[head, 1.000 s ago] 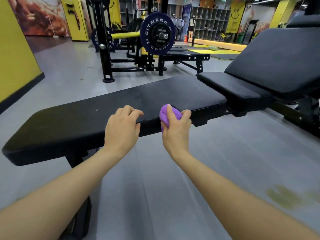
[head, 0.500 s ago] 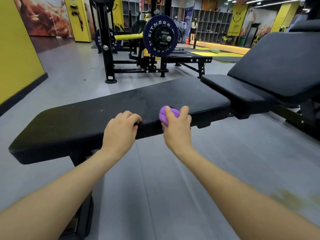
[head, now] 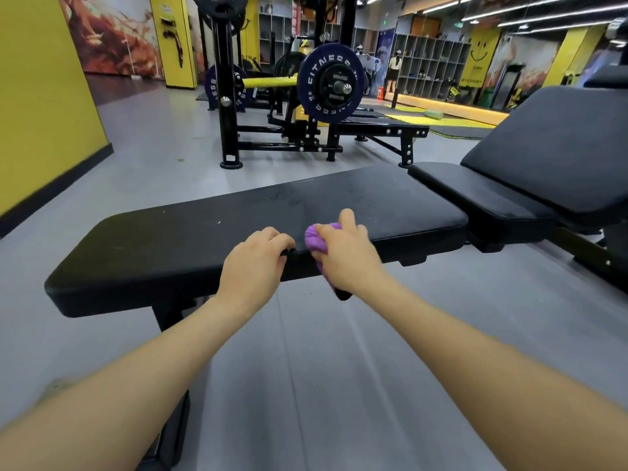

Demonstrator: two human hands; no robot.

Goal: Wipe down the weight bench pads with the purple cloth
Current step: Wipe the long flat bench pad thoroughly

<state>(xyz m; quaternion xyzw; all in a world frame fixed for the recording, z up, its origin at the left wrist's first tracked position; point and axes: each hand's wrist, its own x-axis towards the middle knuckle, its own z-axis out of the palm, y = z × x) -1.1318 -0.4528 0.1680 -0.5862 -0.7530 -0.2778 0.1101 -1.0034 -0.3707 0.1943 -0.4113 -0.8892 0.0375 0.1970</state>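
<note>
A long flat black bench pad (head: 190,232) stretches across the middle of the view. My right hand (head: 346,256) grips a bunched purple cloth (head: 314,239) and presses it on the pad's near edge; a bit of cloth hangs below the hand. My left hand (head: 253,266) rests just to its left, fingers curled over the same near edge. To the right, a second bench shows a black seat pad (head: 475,195) and a raised, tilted back pad (head: 557,154).
A black rack with a barbell and blue weight plate (head: 331,85) stands behind the bench on the grey floor. A yellow wall (head: 40,96) runs along the left. Cubby shelves (head: 428,66) and a person stand far back. The bench leg (head: 166,321) is below left.
The view has lifted and pulled back a little, so both benches sit lower in view. My right hand has shifted slightly onto the pad top with the cloth; my left hand stays on the edge.
</note>
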